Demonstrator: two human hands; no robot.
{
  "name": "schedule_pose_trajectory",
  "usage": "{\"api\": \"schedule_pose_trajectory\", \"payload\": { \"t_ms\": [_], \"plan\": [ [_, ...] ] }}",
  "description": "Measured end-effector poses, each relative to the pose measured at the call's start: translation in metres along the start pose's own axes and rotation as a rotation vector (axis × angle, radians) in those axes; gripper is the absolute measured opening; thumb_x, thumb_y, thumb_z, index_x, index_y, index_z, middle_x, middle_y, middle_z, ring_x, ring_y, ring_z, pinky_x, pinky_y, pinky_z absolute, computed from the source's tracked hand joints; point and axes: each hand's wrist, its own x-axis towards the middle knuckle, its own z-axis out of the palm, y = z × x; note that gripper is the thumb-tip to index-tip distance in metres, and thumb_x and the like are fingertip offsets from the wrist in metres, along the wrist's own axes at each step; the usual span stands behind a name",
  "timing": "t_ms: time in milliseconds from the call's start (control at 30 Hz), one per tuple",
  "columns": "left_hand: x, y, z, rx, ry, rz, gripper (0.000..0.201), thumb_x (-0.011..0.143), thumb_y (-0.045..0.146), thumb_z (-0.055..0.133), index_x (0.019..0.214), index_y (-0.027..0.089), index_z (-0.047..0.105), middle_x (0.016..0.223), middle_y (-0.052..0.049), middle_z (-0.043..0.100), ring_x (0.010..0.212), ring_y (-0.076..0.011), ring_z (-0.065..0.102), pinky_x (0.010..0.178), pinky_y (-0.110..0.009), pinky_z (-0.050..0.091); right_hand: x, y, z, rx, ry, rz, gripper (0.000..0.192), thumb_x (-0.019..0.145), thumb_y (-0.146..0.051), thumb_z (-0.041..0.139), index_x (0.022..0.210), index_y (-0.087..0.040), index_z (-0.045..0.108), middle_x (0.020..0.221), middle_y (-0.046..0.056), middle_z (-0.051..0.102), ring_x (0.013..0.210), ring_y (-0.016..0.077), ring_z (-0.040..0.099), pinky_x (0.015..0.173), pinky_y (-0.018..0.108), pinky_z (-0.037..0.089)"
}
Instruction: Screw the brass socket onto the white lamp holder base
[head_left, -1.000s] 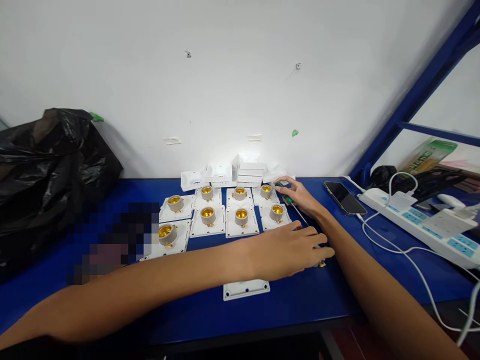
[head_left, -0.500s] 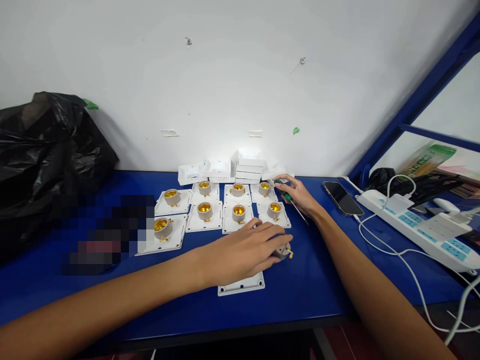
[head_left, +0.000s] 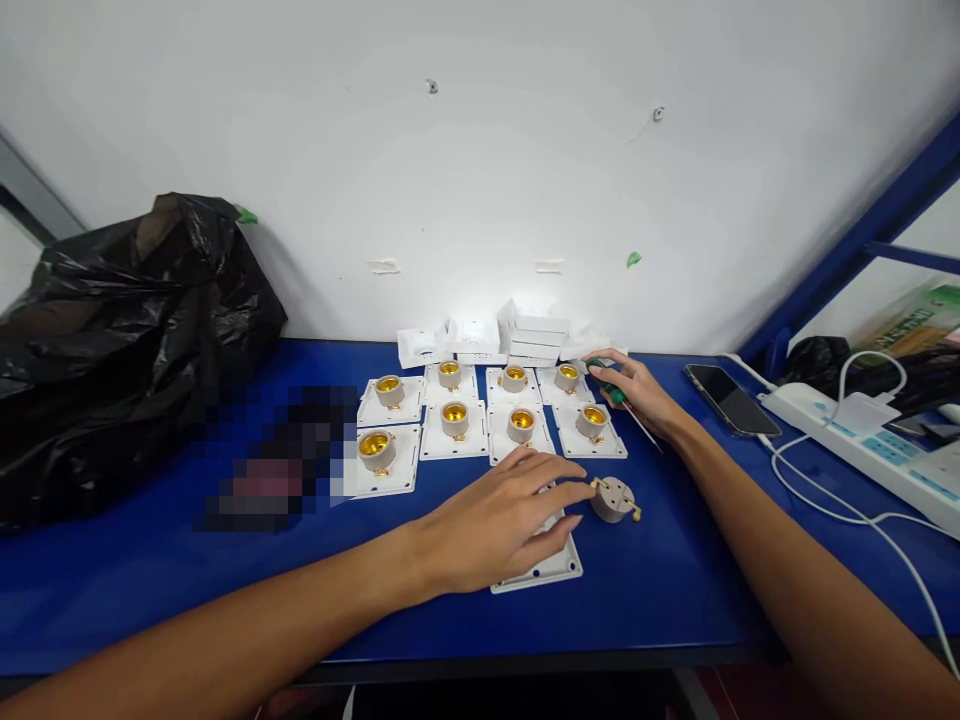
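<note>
My left hand (head_left: 501, 520) reaches over a white square plate (head_left: 544, 575) near the table's front, covering most of it. Its fingers are apart and hold nothing. Just right of the fingertips, a loose round lamp socket (head_left: 613, 500) lies underside up, with brass terminals sticking out. My right hand (head_left: 637, 393) is wrapped round a green-handled screwdriver (head_left: 616, 396), whose shaft points down to the right. Behind my left hand, several white plates (head_left: 431, 447) lie in two rows, each bearing a lamp socket (head_left: 454, 420) with a gold-coloured inside.
White plastic boxes (head_left: 536, 335) are stacked against the wall. A black plastic bag (head_left: 142, 330) bulges at the left, beside a blurred-out patch. To the right lie a phone (head_left: 731, 398), a white power strip (head_left: 825, 430) and loose cables on the blue table (head_left: 420, 620).
My left hand has let go of the lamp socket, which now lies on the table right of the fingers. My right hand still holds the screwdriver. The whole view has shifted left.
</note>
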Motion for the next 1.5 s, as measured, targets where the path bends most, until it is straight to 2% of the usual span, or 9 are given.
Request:
{"api": "schedule_pose_trajectory", "payload": {
  "t_ms": [367,467,567,700,833,933,1067,1167,1500],
  "plan": [
    [-0.002,0.002,-0.001,-0.038,0.097,-0.012,0.022,0.108,0.019,0.048,0.123,0.016,0.064,0.123,-0.011,0.068,0.115,-0.0214,0.066,0.11,-0.043,0.049,-0.005,-0.009,-0.002,0.101,-0.072,0.001,0.036,0.099,-0.037,0.066,0.129,-0.018,0.062,0.13,0.01,0.066,0.108,0.0244,0.069,0.09,0.046,0.06],
    [-0.002,0.002,-0.002,-0.044,0.102,-0.021,0.022,0.108,0.019,0.048,0.122,0.016,0.064,0.123,-0.011,0.069,0.114,-0.0216,0.066,0.11,-0.044,0.049,-0.006,-0.01,-0.006,0.122,-0.1,-0.007,0.031,0.1,-0.039,0.064,0.123,-0.018,0.063,0.111,0.006,0.069,0.087,0.0176,0.069,0.074,0.035,0.061],
    [-0.002,0.0,-0.003,-0.041,0.111,-0.019,0.022,0.107,0.018,0.05,0.121,0.015,0.065,0.121,-0.01,0.069,0.114,-0.0218,0.066,0.107,-0.042,0.05,-0.009,-0.012,-0.014,0.127,-0.136,0.0,0.027,0.096,-0.043,0.067,0.114,-0.023,0.067,0.069,-0.005,0.053,0.051,0.0085,0.045,0.046,0.022,0.04],
    [-0.002,-0.001,-0.003,-0.034,0.109,-0.013,0.021,0.105,0.016,0.052,0.12,0.013,0.066,0.121,-0.011,0.069,0.113,-0.0215,0.066,0.105,-0.039,0.051,-0.012,-0.013,-0.028,0.061,-0.201,0.073,0.036,0.085,-0.046,0.08,0.114,-0.026,0.069,0.06,-0.006,0.046,0.047,0.0098,0.04,0.04,0.025,0.025],
    [-0.002,-0.002,-0.002,-0.036,0.096,-0.012,0.021,0.106,0.017,0.051,0.12,0.015,0.066,0.12,-0.01,0.069,0.114,-0.0218,0.066,0.104,-0.04,0.052,-0.01,-0.008,-0.036,0.025,-0.22,0.104,0.042,0.082,-0.046,0.083,0.117,-0.029,0.068,0.065,-0.005,0.052,0.049,0.0099,0.044,0.038,0.023,0.025],
    [-0.002,-0.003,-0.002,-0.035,0.106,-0.003,0.021,0.106,0.017,0.051,0.12,0.015,0.066,0.119,-0.01,0.069,0.112,-0.0217,0.066,0.104,-0.041,0.052,-0.007,-0.003,-0.038,0.046,-0.2,0.082,0.039,0.09,-0.045,0.076,0.122,-0.025,0.065,0.076,-0.003,0.059,0.053,0.0089,0.05,0.043,0.021,0.039],
    [-0.002,-0.002,-0.002,-0.031,0.114,0.025,0.02,0.106,0.017,0.051,0.119,0.014,0.067,0.118,-0.01,0.069,0.109,-0.021,0.066,0.104,-0.04,0.051,-0.007,-0.001,-0.04,0.051,-0.17,0.069,0.034,0.1,-0.037,0.064,0.128,-0.018,0.061,0.119,0.008,0.068,0.093,0.0193,0.07,0.078,0.038,0.062],
    [-0.003,-0.003,-0.001,-0.025,0.093,0.03,0.021,0.106,0.017,0.05,0.12,0.013,0.066,0.119,-0.01,0.068,0.108,-0.0208,0.066,0.107,-0.042,0.049,-0.008,-0.004,-0.038,0.017,-0.17,0.086,0.037,0.099,-0.037,0.066,0.131,-0.018,0.061,0.129,0.01,0.066,0.107,0.024,0.069,0.089,0.045,0.061],
    [-0.003,-0.003,-0.002,-0.021,0.036,-0.013,0.022,0.106,0.017,0.052,0.122,0.014,0.066,0.114,-0.009,0.066,0.108,-0.0224,0.061,0.099,-0.039,0.051,-0.001,-0.004,-0.023,-0.142,-0.143,0.101,0.034,0.099,-0.036,0.065,0.129,-0.019,0.062,0.13,0.01,0.065,0.108,0.0238,0.069,0.09,0.045,0.06]
  ]
}}
